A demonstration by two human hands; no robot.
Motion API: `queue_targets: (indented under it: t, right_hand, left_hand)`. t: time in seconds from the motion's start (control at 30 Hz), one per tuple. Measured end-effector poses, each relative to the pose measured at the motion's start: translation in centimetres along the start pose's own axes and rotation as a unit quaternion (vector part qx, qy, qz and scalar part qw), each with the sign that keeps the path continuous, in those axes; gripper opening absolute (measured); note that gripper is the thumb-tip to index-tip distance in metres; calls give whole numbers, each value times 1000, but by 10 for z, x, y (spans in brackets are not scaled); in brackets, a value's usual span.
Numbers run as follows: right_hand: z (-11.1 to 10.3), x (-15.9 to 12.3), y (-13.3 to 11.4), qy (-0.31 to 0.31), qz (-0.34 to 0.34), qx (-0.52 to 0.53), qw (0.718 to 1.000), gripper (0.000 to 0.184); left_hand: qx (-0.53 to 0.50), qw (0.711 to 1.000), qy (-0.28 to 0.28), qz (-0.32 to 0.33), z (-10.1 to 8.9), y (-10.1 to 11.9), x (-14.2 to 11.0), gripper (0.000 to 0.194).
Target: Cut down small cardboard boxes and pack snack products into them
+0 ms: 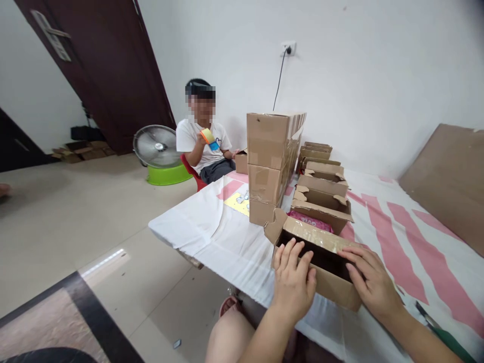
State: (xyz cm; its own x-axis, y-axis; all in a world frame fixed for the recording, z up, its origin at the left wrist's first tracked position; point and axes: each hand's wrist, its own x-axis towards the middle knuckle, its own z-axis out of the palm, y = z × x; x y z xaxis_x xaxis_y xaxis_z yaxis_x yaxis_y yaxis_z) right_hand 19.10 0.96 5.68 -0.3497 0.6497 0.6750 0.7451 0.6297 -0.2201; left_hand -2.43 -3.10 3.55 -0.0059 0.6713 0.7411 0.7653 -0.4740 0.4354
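An open cardboard box (333, 288) sits in front of me at the table's near edge, its inside dark and its left end flap sticking up. My left hand (293, 280) grips the near wall, fingers hooked over the rim and thumb at the outer side. At the right end, my right hand (372, 280) holds the box, with its fingers across the top edge and its thumb near the opening. A pink packet with lettering (312, 222) lies just behind the box. The box's bottom is hidden from me.
Several open cardboard boxes (321, 199) line up behind mine. Stacked closed boxes (264, 143) stand to their left. A green-handled tool (446, 340) lies at right. Across the table, a person (204, 143) holds a yellow-and-blue object (209, 138). A fan (159, 146) stands beyond.
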Motion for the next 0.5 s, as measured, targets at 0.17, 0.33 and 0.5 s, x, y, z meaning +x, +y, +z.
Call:
queue_targets:
  t: [0.17,0.33,0.5]
  right_hand:
    - [2,-1,3,3,6,14,1000,27]
    - [6,-3,5,3,12,15,1000,27]
    - [2,-3,5,4,11,18,1000,28]
  left_hand:
    - [-10,1000,-11,3,0,-2,1,32]
    - [-30,999,-13,5,-3,-4,3,28]
    - [-48,999,-10,-4,-3,-5,5,23]
